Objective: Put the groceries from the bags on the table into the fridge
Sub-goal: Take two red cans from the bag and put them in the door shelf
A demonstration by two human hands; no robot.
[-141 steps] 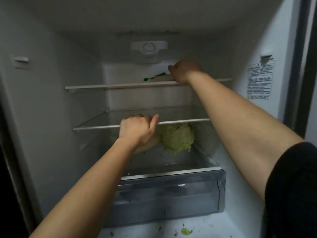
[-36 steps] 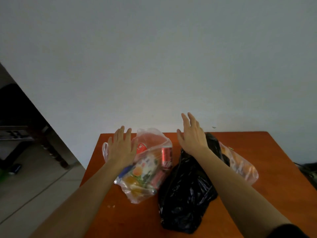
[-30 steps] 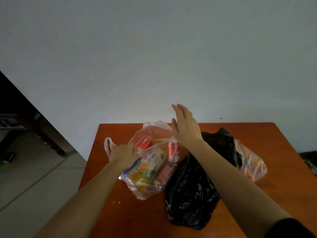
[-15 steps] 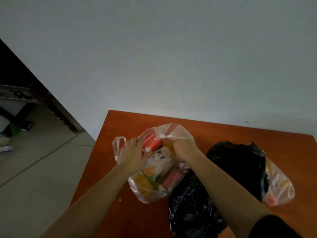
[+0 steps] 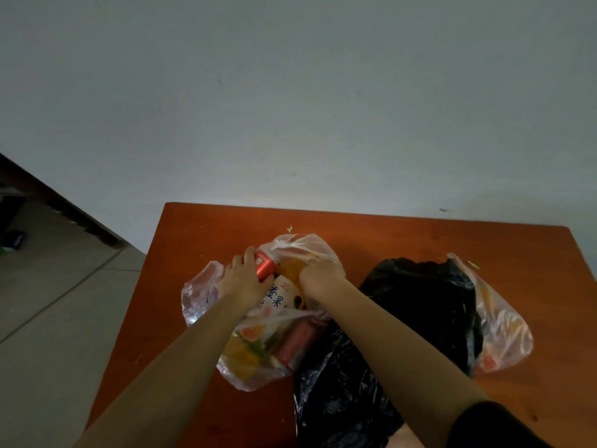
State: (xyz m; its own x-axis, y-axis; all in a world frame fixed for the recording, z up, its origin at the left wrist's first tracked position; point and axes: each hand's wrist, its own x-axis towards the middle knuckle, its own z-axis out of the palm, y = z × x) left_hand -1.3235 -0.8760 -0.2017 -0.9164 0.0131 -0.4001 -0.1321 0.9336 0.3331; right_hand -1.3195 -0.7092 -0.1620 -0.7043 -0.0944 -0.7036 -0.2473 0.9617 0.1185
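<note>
- left hand [image 5: 243, 279] gripping red can [image 5: 265, 264] inside clear bag [image 5: 200, 295], on table [image 5: 403, 234]
- right hand [image 5: 318, 277] reaching into same bag beside juice carton [image 5: 278, 297], fingers buried, grip unclear
- black bag [image 5: 420, 302] lying right of it, second clear bag [image 5: 504, 331] peeking out behind

Dim room: plain grey wall [image 5: 290, 92], tiled floor [image 5: 58, 318].

Both hands reach into the clear bag [image 5: 206, 295] on the table [image 5: 387, 234], the left hand [image 5: 242, 279] seemingly gripping a red can [image 5: 265, 265].
</note>
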